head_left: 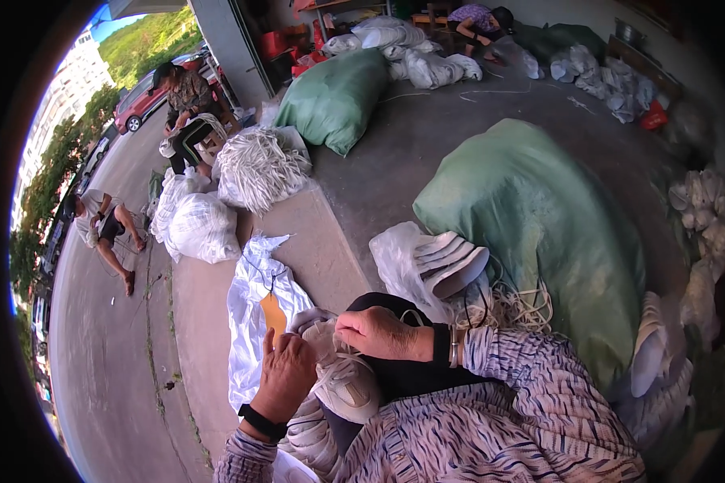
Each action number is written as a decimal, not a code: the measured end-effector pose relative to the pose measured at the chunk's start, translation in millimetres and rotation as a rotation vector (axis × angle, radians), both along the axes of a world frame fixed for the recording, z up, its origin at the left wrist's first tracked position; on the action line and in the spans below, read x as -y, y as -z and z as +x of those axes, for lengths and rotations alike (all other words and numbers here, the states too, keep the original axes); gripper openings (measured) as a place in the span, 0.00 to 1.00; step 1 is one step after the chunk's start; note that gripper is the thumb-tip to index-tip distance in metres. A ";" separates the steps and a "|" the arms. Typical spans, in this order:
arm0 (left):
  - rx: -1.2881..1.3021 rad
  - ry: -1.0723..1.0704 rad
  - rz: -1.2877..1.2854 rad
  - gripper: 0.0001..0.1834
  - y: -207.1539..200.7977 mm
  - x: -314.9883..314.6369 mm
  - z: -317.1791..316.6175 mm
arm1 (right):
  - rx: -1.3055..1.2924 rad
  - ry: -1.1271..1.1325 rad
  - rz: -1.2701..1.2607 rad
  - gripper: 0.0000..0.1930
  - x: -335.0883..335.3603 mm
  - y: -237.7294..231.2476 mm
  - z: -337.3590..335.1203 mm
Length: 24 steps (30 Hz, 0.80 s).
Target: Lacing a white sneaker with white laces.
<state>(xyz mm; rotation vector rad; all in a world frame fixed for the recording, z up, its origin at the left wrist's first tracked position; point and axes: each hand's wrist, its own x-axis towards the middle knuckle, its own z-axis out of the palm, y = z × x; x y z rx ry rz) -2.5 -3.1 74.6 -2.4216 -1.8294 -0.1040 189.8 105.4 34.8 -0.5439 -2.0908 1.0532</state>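
Observation:
A whitish lace-up shoe (350,391) lies in my lap, its toe pointing toward me. Over its lacing, my right hand (383,333) is closed in a pinch on a pale shoelace (413,315), part of which loops out behind the knuckles. My left hand (286,372) is at the shoe's left side, its index finger raised and the other fingers curled. Whatever those curled fingers hold, if anything, is hidden. Black cloth (399,372) lies under the shoe and my right wrist. More white shoe pieces (310,439) sit below my left wrist.
A large green sack (532,217) stands at right, beside stacked white shoe parts (451,262) and loose laces (524,308). Shiny silver sheeting (250,322) lies left. Farther off are another green sack (334,101), a lace bundle (262,167), white bags (203,225) and several seated people.

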 end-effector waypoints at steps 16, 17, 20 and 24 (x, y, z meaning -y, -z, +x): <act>0.336 -0.210 0.044 0.06 3.1 13.1 0.0 | 0.304 -0.116 -0.138 0.09 3.4 20.8 -5.1; 0.396 -0.247 -0.002 0.07 3.3 16.7 -4.3 | 0.346 -0.094 -0.070 0.10 2.3 18.7 -3.5; 0.570 -0.364 0.005 0.07 3.1 24.8 -11.7 | 0.534 -0.162 0.010 0.11 5.4 10.0 0.9; 0.466 -0.263 0.048 0.09 6.2 21.7 -6.8 | 0.557 -0.117 0.134 0.11 20.9 6.6 -1.0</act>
